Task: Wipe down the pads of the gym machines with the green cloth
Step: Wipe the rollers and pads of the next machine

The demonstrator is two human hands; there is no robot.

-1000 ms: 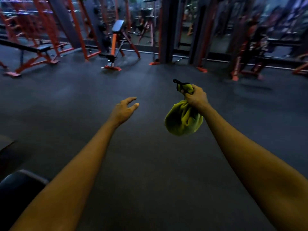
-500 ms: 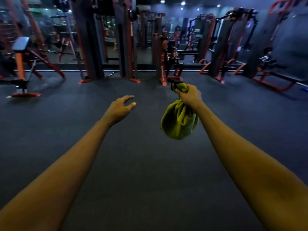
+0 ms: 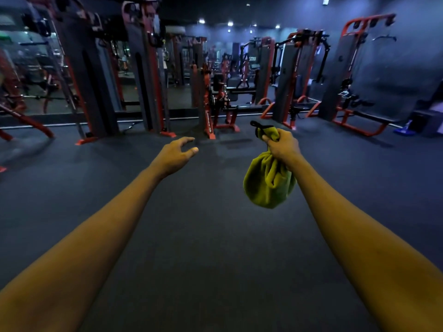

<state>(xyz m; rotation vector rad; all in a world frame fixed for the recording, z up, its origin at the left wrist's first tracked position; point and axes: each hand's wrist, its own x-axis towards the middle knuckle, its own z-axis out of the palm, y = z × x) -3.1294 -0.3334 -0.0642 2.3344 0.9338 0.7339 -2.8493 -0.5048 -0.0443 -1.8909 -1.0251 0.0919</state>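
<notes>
**Green cloth in right hand, both arms out over the floor**

- Far left: red frame pieces (image 3: 26, 121) are cut off by the edge and blurred. The mirror wall (image 3: 36, 68) behind shows only murky reflections.
- Left hand (image 3: 175, 155): palm down over the dark floor (image 3: 215, 248), fingers loosely spread, slightly curled, holding nothing.
- Centre: red-and-black machine (image 3: 208, 104) behind the hands. Its black pads are dim and hard to make out.
- Right hand (image 3: 284, 146): fist closed round the gathered neck of the green cloth (image 3: 268, 183). The cloth hangs below the fist as a bunched pouch, in the air, well apart from every machine. Can't tell if anything is inside it.
- A dark strap (image 3: 257, 125) pokes out above the fist. Can't tell what it is.
- Right: red-framed tower (image 3: 354, 68) with a long black bench pad (image 3: 374, 117).
- Far right: dark box (image 3: 426, 123), cut off by the edge, contents hidden. The blue item (image 3: 405, 130) beside it is too blurred to identify.
- Both forearms run out of the bottom corners.
</notes>
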